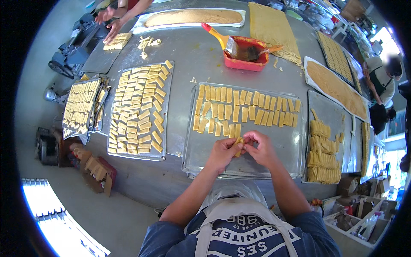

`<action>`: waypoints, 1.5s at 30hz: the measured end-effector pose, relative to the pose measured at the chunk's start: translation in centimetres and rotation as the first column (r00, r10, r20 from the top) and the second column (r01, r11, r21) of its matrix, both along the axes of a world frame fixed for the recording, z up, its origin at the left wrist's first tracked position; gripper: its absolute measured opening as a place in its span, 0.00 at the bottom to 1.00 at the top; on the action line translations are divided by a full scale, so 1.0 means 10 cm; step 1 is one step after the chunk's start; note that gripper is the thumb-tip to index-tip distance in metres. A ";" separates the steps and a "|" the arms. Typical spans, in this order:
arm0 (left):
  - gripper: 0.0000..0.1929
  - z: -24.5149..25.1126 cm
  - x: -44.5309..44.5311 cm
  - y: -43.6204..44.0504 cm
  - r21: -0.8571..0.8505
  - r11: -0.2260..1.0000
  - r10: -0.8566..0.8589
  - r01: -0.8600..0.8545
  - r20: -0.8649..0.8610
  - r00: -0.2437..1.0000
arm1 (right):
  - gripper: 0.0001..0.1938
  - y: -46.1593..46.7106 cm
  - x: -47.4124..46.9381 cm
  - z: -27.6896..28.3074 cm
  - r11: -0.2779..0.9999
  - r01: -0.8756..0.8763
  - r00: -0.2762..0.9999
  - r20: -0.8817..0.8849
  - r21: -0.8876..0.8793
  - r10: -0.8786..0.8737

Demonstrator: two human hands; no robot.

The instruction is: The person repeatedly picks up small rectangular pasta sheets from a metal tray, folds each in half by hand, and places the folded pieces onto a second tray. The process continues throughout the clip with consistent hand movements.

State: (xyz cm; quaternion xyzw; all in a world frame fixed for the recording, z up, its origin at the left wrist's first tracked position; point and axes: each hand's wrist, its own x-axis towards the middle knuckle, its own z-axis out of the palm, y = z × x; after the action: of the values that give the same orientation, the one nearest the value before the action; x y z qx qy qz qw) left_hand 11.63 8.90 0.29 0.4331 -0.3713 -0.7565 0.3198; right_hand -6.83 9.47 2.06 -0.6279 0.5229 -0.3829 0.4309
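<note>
Over a metal baking tray point(273, 147), my left hand point(224, 152) pinches a small strip of yellow dough point(238, 147) between thumb and fingers. My right hand point(260, 148) touches the right side of that piece with its fingertips; how far it grips is partly hidden. Rows of dough strips point(236, 114) lie on the upper part of the tray, the last row ending just above my hands. On the tray at the right, more dough pieces point(324, 155) are packed in close rows.
Beyond the tray stands a red tub point(245, 66) with brushes. Left are a filled tray point(138, 109) and stacked trays point(82, 106). A dough sheet point(273, 29) and brown-filled slabs point(337, 86) lie farther off. Another person's hands point(115, 27) work at the upper left; people stand far right.
</note>
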 end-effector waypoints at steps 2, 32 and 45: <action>0.10 0.05 -0.01 0.00 0.004 1.000 0.000 0.000 -0.017 1.000 | 0.08 0.06 -0.01 0.07 0.992 0.021 1.000 0.018 0.126 -0.024; 0.22 -0.07 -0.06 -0.02 0.034 0.987 -0.161 0.158 0.127 0.979 | 0.14 -0.30 -0.11 -0.34 0.953 0.274 0.889 -0.342 -0.131 -0.303; 0.27 0.11 -0.46 -0.05 -0.081 0.960 -0.226 0.266 0.333 0.916 | 0.13 -0.26 -0.60 -0.39 0.936 0.253 0.851 -0.404 -0.245 -0.336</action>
State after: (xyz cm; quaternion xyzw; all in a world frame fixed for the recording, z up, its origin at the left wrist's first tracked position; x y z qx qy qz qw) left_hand 6.99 8.41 1.35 0.4790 -0.5163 -0.6857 0.1839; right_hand -12.81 6.82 -1.88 -0.6470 0.6594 -0.3391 0.1780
